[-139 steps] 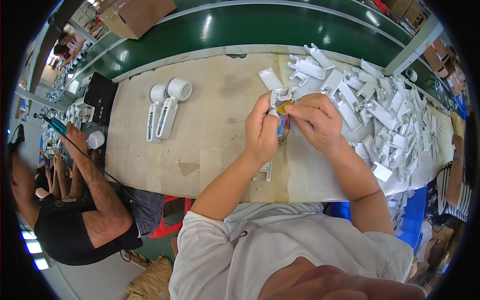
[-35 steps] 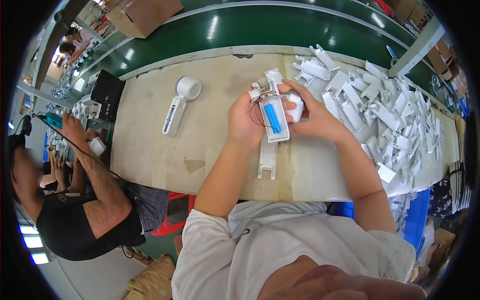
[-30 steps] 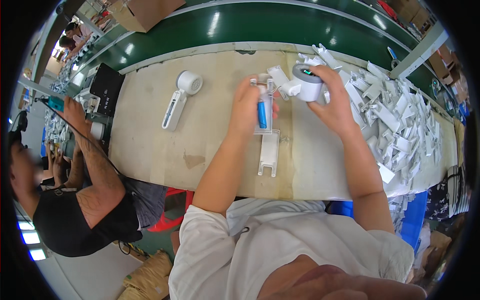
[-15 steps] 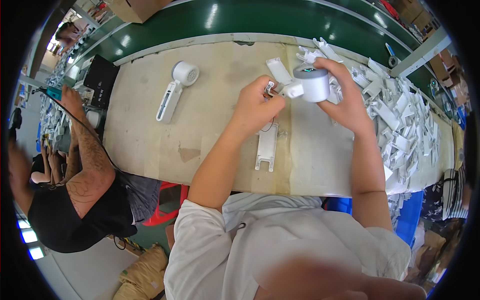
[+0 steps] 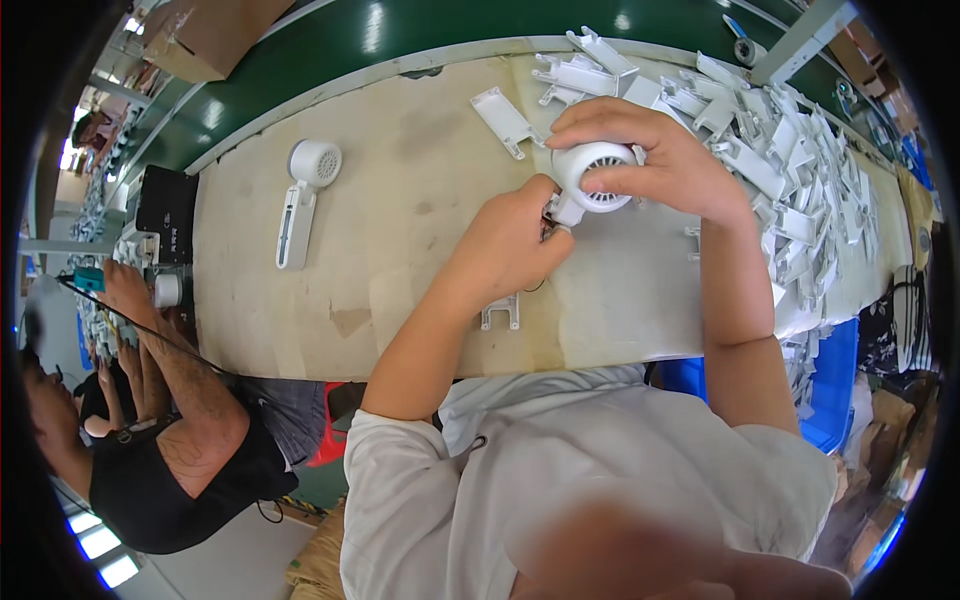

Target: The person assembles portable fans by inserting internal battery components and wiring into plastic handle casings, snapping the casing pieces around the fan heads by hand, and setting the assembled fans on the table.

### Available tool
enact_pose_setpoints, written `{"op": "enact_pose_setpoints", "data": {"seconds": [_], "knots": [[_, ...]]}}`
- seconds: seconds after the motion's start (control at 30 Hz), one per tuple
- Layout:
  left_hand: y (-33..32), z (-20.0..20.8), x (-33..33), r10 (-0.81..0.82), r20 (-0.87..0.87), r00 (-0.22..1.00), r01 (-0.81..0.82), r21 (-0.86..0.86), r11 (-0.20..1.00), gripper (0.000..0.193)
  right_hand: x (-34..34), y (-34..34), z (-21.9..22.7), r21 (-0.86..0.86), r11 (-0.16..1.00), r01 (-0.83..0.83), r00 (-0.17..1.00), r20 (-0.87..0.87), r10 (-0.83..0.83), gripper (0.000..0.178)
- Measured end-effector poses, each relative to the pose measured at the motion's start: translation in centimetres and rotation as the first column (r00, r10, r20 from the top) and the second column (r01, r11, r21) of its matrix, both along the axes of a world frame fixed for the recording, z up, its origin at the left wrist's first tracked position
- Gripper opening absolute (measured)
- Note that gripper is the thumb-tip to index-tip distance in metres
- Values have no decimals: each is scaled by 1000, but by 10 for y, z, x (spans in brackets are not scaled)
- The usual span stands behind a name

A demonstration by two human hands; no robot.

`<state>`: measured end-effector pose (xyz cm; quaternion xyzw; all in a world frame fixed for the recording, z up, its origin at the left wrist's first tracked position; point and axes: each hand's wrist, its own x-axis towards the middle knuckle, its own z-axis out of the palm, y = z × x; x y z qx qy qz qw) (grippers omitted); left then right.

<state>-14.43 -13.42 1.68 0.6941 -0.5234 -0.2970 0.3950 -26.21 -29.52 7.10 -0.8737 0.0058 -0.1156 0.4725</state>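
Observation:
My right hand [image 5: 655, 155] grips the round white fan head [image 5: 592, 172] of a small handheld fan, its grille facing me. My left hand [image 5: 510, 245] is closed around the fan's handle part just below the head, which it mostly hides. A white handle shell [image 5: 500, 312] lies on the table [image 5: 400, 230] under my left wrist. Another flat white shell [image 5: 505, 120] lies beyond my hands.
A finished white handheld fan [image 5: 300, 200] lies at the table's left. A heap of white plastic shells [image 5: 780, 160] covers the right side. A green conveyor belt [image 5: 400, 30] runs behind the table. A person in black [image 5: 150, 400] works at the left. A blue bin [image 5: 820, 380] stands lower right.
The blue part seen between my hands a second ago is now out of sight. My hands have drawn together, the fan head turned with its grille toward me. One of two finished fans is gone.

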Motion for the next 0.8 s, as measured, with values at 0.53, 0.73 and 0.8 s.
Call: {"op": "enact_pose_setpoints", "data": {"seconds": [0.53, 0.73, 0.8], "knots": [[-3, 1, 1, -9, -681, 732, -30, -45, 999, 25, 13, 19, -14, 265, 939, 218, 937, 212, -277, 26], [2, 5, 6, -18, -620, 785, -33, -71, 997, 28, 8, 11, -9, 334, 928, 166, 967, 128, -219, 38], [2, 4, 12, -51, -631, 774, -2, -83, 997, 25, 9, 2, -12, 373, 917, 141, 955, 192, -224, 44]]}}
